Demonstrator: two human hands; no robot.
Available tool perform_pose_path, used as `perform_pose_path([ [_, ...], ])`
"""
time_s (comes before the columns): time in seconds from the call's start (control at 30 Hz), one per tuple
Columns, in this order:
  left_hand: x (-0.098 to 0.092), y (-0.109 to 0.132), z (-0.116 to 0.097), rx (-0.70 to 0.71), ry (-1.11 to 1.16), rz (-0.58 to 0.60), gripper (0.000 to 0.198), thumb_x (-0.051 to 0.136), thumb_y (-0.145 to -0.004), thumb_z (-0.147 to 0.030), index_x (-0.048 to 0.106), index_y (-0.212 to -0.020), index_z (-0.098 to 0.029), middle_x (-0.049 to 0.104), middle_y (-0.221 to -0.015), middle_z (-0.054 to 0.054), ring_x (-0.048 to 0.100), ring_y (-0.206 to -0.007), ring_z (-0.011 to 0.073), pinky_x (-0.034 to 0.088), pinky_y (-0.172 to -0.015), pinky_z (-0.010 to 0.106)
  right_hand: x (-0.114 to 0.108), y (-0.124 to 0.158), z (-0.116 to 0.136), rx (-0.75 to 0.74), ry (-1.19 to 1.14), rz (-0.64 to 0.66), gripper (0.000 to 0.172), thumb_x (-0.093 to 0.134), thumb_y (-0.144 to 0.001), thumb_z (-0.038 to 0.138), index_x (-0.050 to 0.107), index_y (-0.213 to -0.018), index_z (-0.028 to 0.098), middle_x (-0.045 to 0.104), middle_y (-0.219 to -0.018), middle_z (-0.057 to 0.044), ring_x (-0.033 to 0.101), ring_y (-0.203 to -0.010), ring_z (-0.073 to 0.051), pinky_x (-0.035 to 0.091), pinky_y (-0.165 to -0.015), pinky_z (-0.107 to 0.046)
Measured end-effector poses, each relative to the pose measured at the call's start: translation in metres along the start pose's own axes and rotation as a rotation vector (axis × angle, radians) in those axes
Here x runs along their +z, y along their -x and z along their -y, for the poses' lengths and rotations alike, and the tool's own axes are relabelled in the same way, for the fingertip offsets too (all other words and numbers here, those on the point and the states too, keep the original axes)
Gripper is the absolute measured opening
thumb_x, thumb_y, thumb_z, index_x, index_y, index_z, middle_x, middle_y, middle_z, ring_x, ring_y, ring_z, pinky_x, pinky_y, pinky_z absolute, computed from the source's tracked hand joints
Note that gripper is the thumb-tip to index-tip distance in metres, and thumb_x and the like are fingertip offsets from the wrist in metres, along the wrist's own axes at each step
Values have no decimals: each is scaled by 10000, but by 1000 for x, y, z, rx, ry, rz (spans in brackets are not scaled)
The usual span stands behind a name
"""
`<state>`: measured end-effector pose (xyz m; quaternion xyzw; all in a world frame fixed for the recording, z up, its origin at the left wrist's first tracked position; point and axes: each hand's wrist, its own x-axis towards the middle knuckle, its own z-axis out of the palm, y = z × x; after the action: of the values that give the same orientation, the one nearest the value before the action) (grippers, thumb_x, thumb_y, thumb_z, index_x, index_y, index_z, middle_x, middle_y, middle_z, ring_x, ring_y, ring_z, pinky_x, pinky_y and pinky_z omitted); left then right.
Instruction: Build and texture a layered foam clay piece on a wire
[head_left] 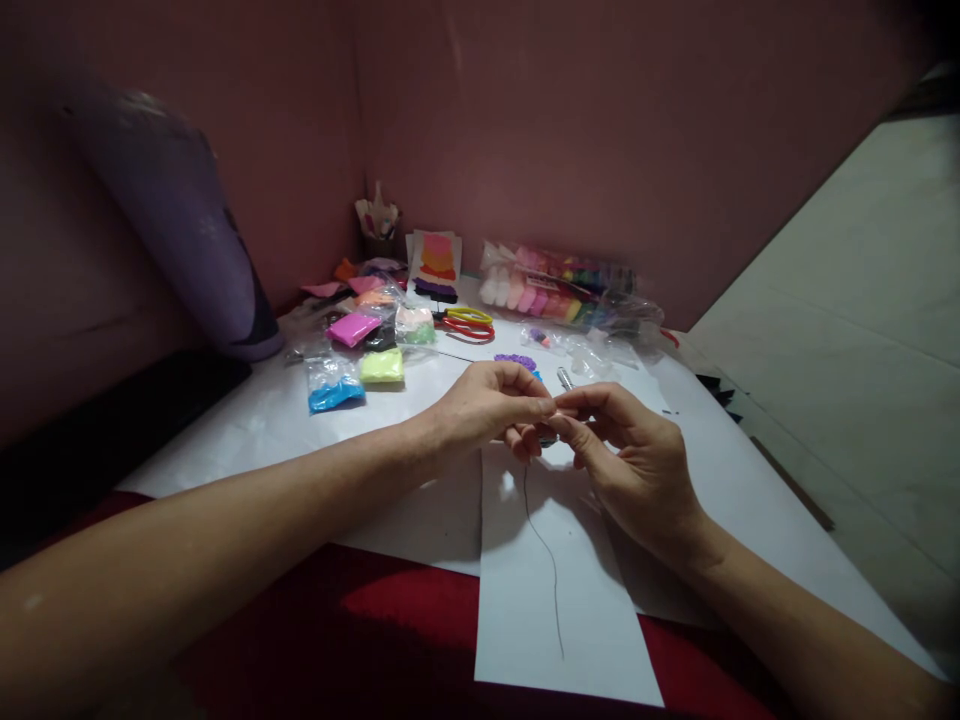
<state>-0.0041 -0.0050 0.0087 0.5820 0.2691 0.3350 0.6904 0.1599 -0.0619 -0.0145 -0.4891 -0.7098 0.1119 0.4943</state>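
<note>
My left hand (504, 405) and my right hand (637, 445) meet above a white paper strip (517, 610), thumb and finger of each pinched together at one spot. Whatever lies between these fingertips is too small and too covered to name. Running down the strip is a thin, wavy dark line (553, 560); whether it is drawn or a thread, I cannot tell. Just beyond my left fingers show a bumpy purple patch (515, 361) and a bit of blue, partly covered. A small silvery tool (565, 378) lies behind the fingertips.
Clear bags of coloured clay, among them pink (352, 328), yellow (382, 366) and blue (336, 395), lie left. Scissors (469, 323) with red and yellow handles lie behind. A large bag of clay packs (555, 285) and a picture card (436, 265) are near the wall.
</note>
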Motion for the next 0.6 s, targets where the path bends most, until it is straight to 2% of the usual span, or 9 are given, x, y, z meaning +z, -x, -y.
perform_pose_path([
  [0.17, 1, 0, -1, -35, -21, -24, 75, 642, -781, -109, 570, -786, -90, 629, -598, 27, 570, -444, 78, 451, -472, 195, -1, 0, 0, 7, 1, 39, 52, 631, -880, 254, 634, -913, 214, 697, -826, -19, 650, -665, -143, 498, -574, -279],
  [0.6, 1, 0, -1, -20, -59, -44, 87, 650, -786, -115, 572, -818, -93, 618, -575, 15, 567, -441, 82, 433, -455, 183, -1, -1, 3, -6, 11, 44, 31, 626, -877, 235, 634, -902, 218, 701, -810, -13, 636, -633, -141, 480, -569, -286],
])
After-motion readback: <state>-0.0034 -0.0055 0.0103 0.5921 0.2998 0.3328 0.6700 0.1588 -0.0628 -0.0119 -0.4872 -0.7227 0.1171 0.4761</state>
